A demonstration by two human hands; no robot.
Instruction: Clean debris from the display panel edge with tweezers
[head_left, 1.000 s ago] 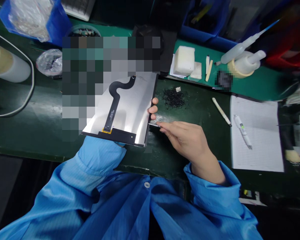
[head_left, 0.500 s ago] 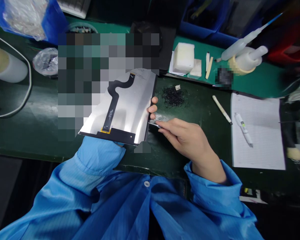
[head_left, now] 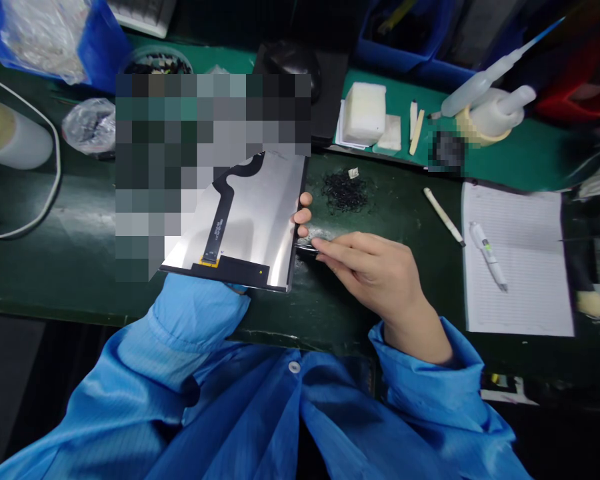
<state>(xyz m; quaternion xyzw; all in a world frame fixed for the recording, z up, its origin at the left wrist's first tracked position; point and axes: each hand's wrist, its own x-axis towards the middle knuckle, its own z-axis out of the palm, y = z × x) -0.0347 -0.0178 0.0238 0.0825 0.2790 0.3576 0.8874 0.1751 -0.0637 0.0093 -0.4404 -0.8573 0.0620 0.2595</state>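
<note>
A flat silver display panel (head_left: 260, 220) with a black flex cable (head_left: 220, 227) on its back is held tilted above the dark green bench. My left hand (head_left: 303, 215) supports it from beneath; only two fingertips show, curled over its right edge. My right hand (head_left: 375, 270) is closed in a pinch on a thin metal blade tool (head_left: 306, 247), whose tip touches the panel's right edge just below those fingertips. Part of the panel's left side is pixelated.
A pile of black scraps (head_left: 344, 191) lies right of the panel. Farther right are a white stick (head_left: 443, 217), a pen (head_left: 487, 257) on lined paper (head_left: 517, 267), white foam blocks (head_left: 364, 113), squeeze bottles (head_left: 485, 113) and blue bins (head_left: 405, 40). A white cable (head_left: 45, 193) loops at left.
The panel and both hands have shifted slightly; my right hand has edged a little left along the panel's right edge, still pinching the blade.
</note>
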